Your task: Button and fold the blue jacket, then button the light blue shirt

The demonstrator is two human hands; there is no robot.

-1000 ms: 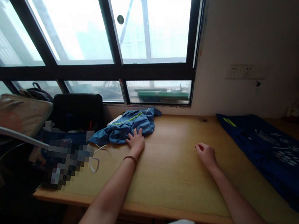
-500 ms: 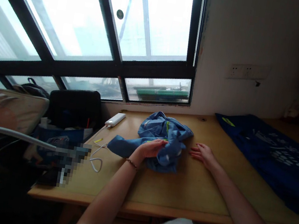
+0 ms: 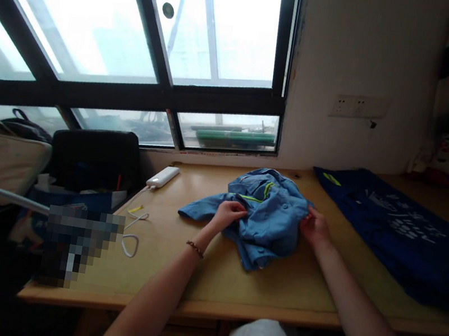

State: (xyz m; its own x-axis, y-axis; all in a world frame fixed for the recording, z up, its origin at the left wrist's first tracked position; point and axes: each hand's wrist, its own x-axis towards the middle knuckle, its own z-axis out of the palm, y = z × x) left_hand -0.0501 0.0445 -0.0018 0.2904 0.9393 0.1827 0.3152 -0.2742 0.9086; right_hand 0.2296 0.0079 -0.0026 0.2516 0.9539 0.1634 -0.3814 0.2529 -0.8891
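Observation:
A crumpled light-blue jacket (image 3: 271, 221) with yellow-green trim and buttons lies bunched on the wooden table (image 3: 206, 284). One sleeve stretches out to the left. My left hand (image 3: 229, 216), with a beaded bracelet at the wrist, pinches the cloth near the jacket's left side. At the opposite edge, my right hand (image 3: 316, 228) has its fingers closed on the cloth; the fingertips are partly hidden by the fabric.
A dark-blue printed garment (image 3: 394, 229) lies flat on the table's right. A white power bank (image 3: 163, 177) with a looping white cable (image 3: 130, 245) sits at the left. Bags and a black chair back (image 3: 96, 159) stand beyond the left edge, below the window (image 3: 225, 26).
My right hand, formerly apart from the jacket with fingers spread, now grips its right edge. The jacket has been spread somewhat toward the right. The view has shifted slightly.

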